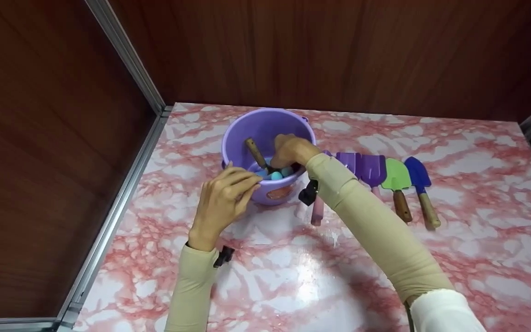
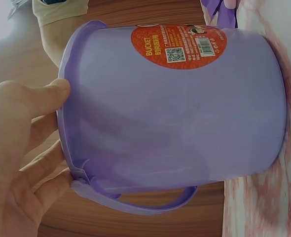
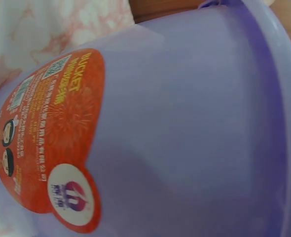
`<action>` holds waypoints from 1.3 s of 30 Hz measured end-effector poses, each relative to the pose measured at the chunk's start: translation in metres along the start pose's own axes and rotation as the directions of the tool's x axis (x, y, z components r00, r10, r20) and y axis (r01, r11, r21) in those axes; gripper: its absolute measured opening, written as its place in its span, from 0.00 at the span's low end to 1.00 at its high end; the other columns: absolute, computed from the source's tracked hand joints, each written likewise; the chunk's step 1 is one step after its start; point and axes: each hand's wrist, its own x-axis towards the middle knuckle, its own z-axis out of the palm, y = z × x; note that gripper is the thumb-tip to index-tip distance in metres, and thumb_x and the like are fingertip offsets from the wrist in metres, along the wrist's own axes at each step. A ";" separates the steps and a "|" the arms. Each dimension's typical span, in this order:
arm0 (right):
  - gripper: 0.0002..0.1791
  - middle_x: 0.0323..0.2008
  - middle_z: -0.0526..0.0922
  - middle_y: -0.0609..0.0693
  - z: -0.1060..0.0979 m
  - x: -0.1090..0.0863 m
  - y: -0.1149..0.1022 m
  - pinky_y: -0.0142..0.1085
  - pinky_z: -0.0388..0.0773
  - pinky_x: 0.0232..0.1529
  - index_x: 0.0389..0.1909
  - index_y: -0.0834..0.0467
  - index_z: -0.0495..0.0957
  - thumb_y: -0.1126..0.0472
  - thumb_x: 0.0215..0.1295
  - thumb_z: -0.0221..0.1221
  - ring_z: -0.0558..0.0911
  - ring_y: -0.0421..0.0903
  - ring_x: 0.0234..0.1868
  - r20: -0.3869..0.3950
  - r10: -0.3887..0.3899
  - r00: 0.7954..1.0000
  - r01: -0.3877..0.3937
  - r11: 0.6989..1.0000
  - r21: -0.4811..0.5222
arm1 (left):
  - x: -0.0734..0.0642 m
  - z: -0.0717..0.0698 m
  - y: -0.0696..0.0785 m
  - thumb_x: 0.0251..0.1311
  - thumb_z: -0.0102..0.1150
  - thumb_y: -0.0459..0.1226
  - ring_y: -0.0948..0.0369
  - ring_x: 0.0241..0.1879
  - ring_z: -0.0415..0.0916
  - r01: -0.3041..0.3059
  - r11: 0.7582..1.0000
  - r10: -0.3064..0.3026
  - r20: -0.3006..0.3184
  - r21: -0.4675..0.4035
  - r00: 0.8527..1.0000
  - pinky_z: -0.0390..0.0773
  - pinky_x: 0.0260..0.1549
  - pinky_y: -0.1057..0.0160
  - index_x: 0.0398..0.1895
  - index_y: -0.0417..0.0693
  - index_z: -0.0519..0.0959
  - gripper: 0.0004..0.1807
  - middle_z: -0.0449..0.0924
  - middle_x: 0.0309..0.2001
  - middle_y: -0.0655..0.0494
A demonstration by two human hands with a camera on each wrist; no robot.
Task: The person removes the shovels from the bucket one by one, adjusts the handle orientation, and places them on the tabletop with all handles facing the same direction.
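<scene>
A purple bucket (image 1: pixel 258 195) stands upright on the table, and its red label (image 3: pixel 56 128) shows in the right wrist view. My left hand (image 1: pixel 224 198) grips the near-left rim; in the left wrist view its thumb lies on the outside of the wall. My right hand (image 1: pixel 291 151) reaches down into the bucket from the right, its fingertips hidden among the contents, so I cannot tell what they hold. Inside, a wooden handle (image 1: pixel 256 153) leans up toward the back left beside several blue and teal pieces (image 1: pixel 276 175).
Right of the bucket lies a row of tools: purple ones (image 1: pixel 373 169) with pink handles, a green spade (image 1: pixel 395 174) and a blue trowel (image 1: pixel 417 173) with wooden handles. The table (image 1: pixel 265 286) has a red-and-white marbled top. Brown panels (image 1: pixel 339 55) rise behind and left.
</scene>
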 end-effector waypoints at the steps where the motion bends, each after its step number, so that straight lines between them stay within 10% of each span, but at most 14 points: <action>1: 0.08 0.35 0.84 0.53 0.001 0.004 0.003 0.37 0.78 0.30 0.29 0.56 0.80 0.55 0.57 0.63 0.83 0.49 0.35 0.001 -0.005 1.000 0.005 1.000 0.003 | 0.000 0.000 0.000 0.73 0.67 0.42 0.59 0.49 0.87 0.001 1.000 -0.001 0.002 0.002 1.000 0.80 0.68 0.53 0.48 0.50 0.93 0.10 0.92 0.44 0.57; 18: 0.10 0.16 0.72 0.42 -0.039 -0.040 0.006 0.30 0.70 0.20 0.17 0.53 0.73 0.62 0.56 0.60 0.73 0.40 0.20 -0.093 -0.088 0.992 0.094 0.993 0.065 | -0.002 -0.002 -0.002 0.74 0.66 0.42 0.58 0.50 0.87 0.002 1.000 -0.002 0.006 0.003 1.000 0.80 0.68 0.48 0.48 0.50 0.93 0.10 0.92 0.45 0.57; 21: 0.04 0.25 0.80 0.47 -0.043 -0.048 0.017 0.30 0.70 0.21 0.27 0.57 0.84 0.63 0.55 0.61 0.75 0.42 0.25 -0.137 -0.132 0.982 0.148 0.982 0.115 | -0.001 -0.002 -0.002 0.74 0.67 0.42 0.57 0.50 0.88 0.000 1.000 0.000 0.002 -0.001 1.000 0.81 0.68 0.48 0.47 0.50 0.93 0.10 0.92 0.45 0.57; 25: 0.20 0.48 0.90 0.58 -0.042 -0.058 0.032 0.34 0.81 0.36 0.54 0.62 0.88 0.61 0.61 0.66 0.84 0.49 0.42 -0.198 -0.169 0.966 0.207 0.958 0.196 | 0.000 -0.001 -0.002 0.73 0.67 0.41 0.58 0.49 0.88 -0.007 1.000 0.007 -0.014 -0.012 1.000 0.85 0.62 0.50 0.47 0.50 0.93 0.09 0.92 0.44 0.58; 30: 0.23 0.55 0.89 0.64 -0.041 -0.070 0.048 0.49 0.84 0.61 0.59 0.65 0.85 0.64 0.62 0.70 0.86 0.58 0.58 -0.256 -0.179 0.950 0.258 0.912 0.320 | 0.001 0.001 -0.001 0.73 0.67 0.42 0.58 0.49 0.87 -0.019 1.000 0.019 -0.017 -0.001 1.000 0.89 0.51 0.56 0.47 0.51 0.93 0.09 0.92 0.44 0.59; 39: 0.21 0.56 0.88 0.65 -0.041 -0.093 0.076 0.54 0.84 0.62 0.58 0.67 0.85 0.68 0.64 0.70 0.86 0.61 0.59 -0.252 -0.132 0.959 0.231 0.877 0.421 | -0.001 0.000 -0.002 0.72 0.68 0.42 0.57 0.49 0.88 -0.004 1.000 0.004 -0.023 -0.016 1.000 0.88 0.57 0.51 0.48 0.51 0.93 0.09 0.92 0.45 0.58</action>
